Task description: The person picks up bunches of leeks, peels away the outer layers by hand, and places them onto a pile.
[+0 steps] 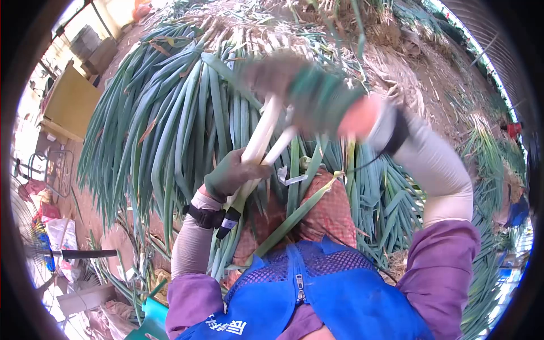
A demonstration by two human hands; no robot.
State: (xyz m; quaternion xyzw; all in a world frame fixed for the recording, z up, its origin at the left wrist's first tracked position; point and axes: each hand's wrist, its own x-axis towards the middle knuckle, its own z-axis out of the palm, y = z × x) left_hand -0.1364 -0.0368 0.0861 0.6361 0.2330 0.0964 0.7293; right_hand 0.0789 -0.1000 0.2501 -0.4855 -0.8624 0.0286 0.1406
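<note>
My left hand (235,174), in a dark work glove, is wrapped round the pale stems of the leeks (262,133), whose green leaves hang down past the wrist. Above it my right hand (275,79), in a brown and green glove, is smeared by motion over the upper ends of these stems; its fingers cannot be made out. Behind both hands lies a large pile of leeks (153,124) with long green leaves hanging toward me.
At the left are a yellow board (73,102), a fan (25,215) and a green plastic object (152,314). More leeks (481,147) lie on the right. Soil and dry roots (396,73) cover the ground beyond the pile.
</note>
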